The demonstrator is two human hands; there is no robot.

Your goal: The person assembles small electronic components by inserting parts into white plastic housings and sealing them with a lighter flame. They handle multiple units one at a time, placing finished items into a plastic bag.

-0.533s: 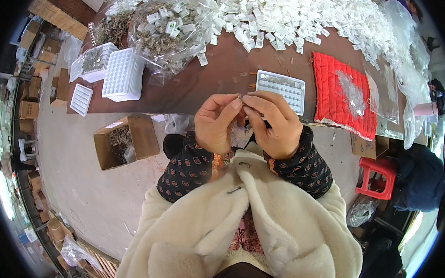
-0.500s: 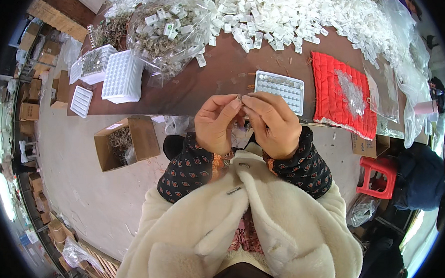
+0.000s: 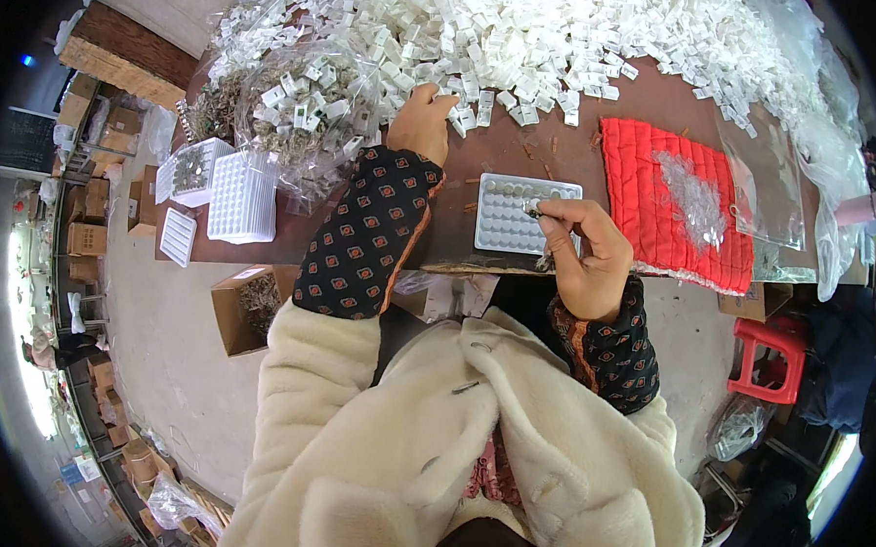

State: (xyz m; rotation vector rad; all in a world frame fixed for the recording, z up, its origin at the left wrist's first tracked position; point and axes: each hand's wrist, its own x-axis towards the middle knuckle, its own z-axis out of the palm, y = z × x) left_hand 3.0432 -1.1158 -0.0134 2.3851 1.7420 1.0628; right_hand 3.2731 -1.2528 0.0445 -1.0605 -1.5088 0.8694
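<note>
Most of the upper view is taken up by a brown table (image 3: pixel 453 201), whose far side is covered by a broad heap of small white plastic cases (image 3: pixel 527 33). On the table's right part a red quilted pad (image 3: pixel 626 169) is spread, and on it a scatter of clear plastic bits (image 3: pixel 693 202) is borne. On the left, a clear plastic bag (image 3: pixel 311 156) is filled with tangled brownish pieces and topped with more white cases. Near the table's left front, a stack of white dimpled trays (image 3: pixel 243 201) is set, and below it an open cardboard box (image 3: pixel 233 318) is placed on the floor. A single white dimpled tray (image 3: pixel 503 235) is laid at the front edge, left of the pad, with small round pieces seated along its far row. The left hand (image 3: pixel 423 124) is extended to the near edge of the heap, its fingertips at the cases; whether one is grasped cannot be told. By the right hand (image 3: pixel 546 215), a small metallic piece (image 3: pixel 532 208) is pinched between thumb and forefinger, over the right part of the single tray.
</note>
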